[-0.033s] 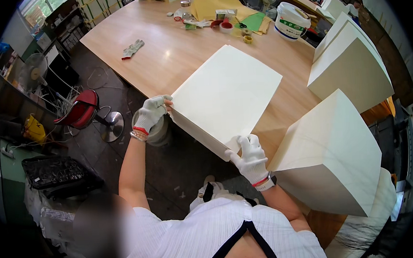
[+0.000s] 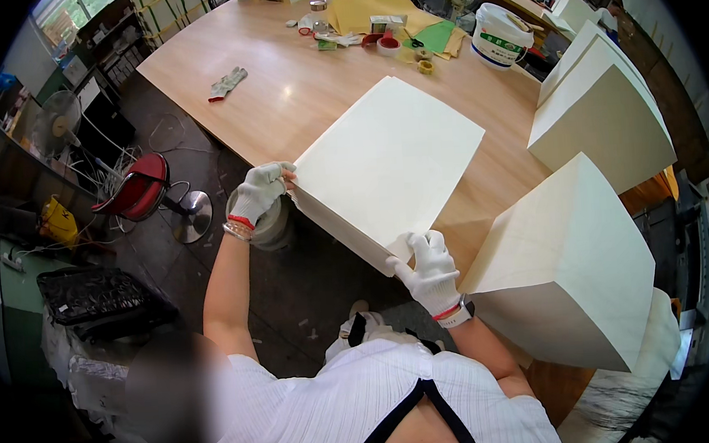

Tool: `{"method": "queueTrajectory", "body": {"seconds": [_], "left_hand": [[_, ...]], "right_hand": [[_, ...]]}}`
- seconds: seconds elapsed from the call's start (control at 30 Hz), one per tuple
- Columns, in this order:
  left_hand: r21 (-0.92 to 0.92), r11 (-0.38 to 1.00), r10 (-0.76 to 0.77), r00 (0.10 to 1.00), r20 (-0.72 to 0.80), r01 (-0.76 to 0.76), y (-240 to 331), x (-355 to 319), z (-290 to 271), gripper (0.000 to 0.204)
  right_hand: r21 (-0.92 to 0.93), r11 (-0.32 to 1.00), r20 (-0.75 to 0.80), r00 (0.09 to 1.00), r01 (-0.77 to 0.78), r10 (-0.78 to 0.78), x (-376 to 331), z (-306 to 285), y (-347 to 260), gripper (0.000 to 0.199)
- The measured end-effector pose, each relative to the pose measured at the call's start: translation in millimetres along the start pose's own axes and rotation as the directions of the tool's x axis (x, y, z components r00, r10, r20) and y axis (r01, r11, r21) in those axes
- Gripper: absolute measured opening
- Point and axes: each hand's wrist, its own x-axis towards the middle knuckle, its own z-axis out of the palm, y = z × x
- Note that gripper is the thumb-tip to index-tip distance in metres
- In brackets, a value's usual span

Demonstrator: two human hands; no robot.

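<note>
Wooden table (image 2: 298,103), cream panel (image 2: 387,158) unmoved, left hand (image 2: 259,191), right hand (image 2: 430,270) still gripping it.

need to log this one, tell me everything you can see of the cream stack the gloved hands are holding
The cream stack is a thick rectangular block of pale, paper-like sheets with a smooth blank top. It lies flat on the wooden table, turned at an angle, its near edge overhanging the table's edge. The left hand in a white glove grips its left corner; the right hand grips its near corner.
</note>
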Motion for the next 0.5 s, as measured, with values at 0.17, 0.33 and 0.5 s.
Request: {"method": "queueTrajectory", "body": {"seconds": [0.17,0.33,0.5], "left_hand": [[-0.036,0.994,-0.106,0.994,0.013,0.106,-14,10,-4,0.032],[-0.074,0.993,-0.083,0.995,0.061,0.087,-19,11,-9,0.035],[0.049,0.995,-0.091,0.994,0.062,0.088,-1,6,-7,0.03]], "right_hand": [[0.014,1.0,-0.025,1.0,0.017,-0.017,0,0,-2,0.045],[0.021,1.0,-0.044,0.999,0.008,-0.008,-2,4,-1,0.045],[0.068,0.998,-0.033,0.999,0.011,-0.009,-4,0,0,0.044]]}}
